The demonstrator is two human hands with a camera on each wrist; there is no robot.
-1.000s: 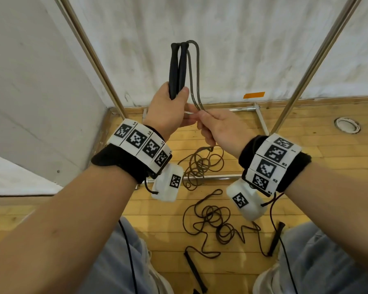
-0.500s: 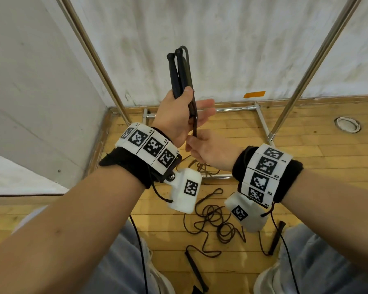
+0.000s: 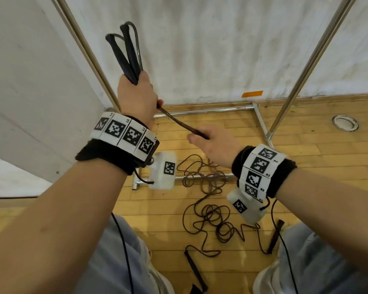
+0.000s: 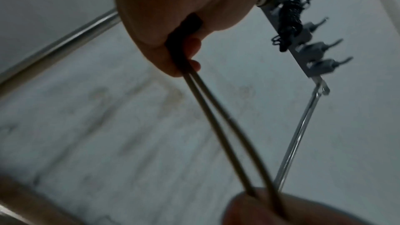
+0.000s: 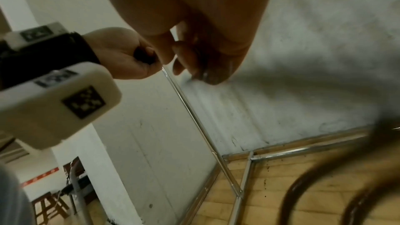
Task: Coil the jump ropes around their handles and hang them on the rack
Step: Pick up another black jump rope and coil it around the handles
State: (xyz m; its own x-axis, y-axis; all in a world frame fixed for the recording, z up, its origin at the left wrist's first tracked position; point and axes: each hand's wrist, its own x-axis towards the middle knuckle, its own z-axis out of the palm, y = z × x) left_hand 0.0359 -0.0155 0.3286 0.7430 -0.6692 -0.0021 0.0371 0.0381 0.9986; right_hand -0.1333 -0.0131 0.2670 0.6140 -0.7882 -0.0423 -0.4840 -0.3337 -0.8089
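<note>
Gripping handles [image 3: 126, 54] w/ left hand [image 3: 136, 94], right hand [image 3: 217, 145] pinching rope [image 3: 179, 122]

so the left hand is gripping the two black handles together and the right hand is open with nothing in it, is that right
Not quite. The left hand does grip the two black handles together, but the right hand is not empty: it pinches the dark brown rope running down from the left hand. The head view shows the rope stretched between both hands.
</note>
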